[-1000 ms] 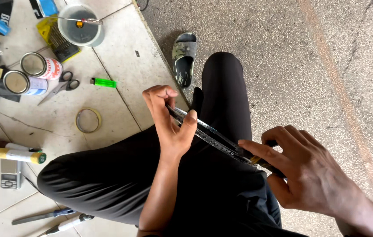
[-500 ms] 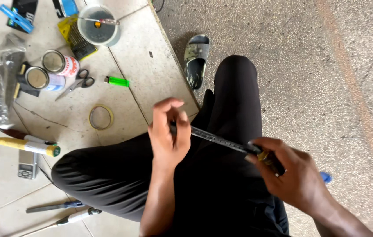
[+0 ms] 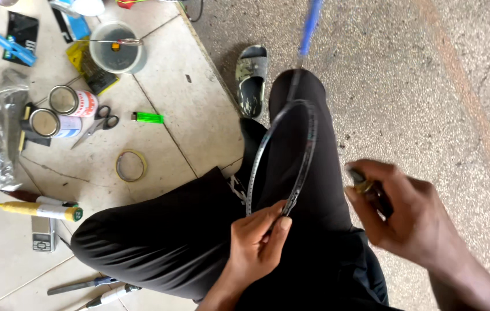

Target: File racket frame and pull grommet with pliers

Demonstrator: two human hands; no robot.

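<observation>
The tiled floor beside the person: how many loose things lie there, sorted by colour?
Counting only what shows clearly on the tiled floor:
Green: 1, a small green plastic lighter
Silver: 2, round metal tins
Tan: 1, a flat ring of tape
Black: 1, black-handled scissors
Grey: 1, a round grey bowl
Total: 6

Hands: the left grips a black unstrung racket frame; the right holds a small dark tool.

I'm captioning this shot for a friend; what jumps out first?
A dark unstrung racket frame lies across the black-trousered lap, its rim gripped by the left hand. The right hand holds a small tool beside it. Tins, scissors and a green lighter litter the tiles at left.
</observation>
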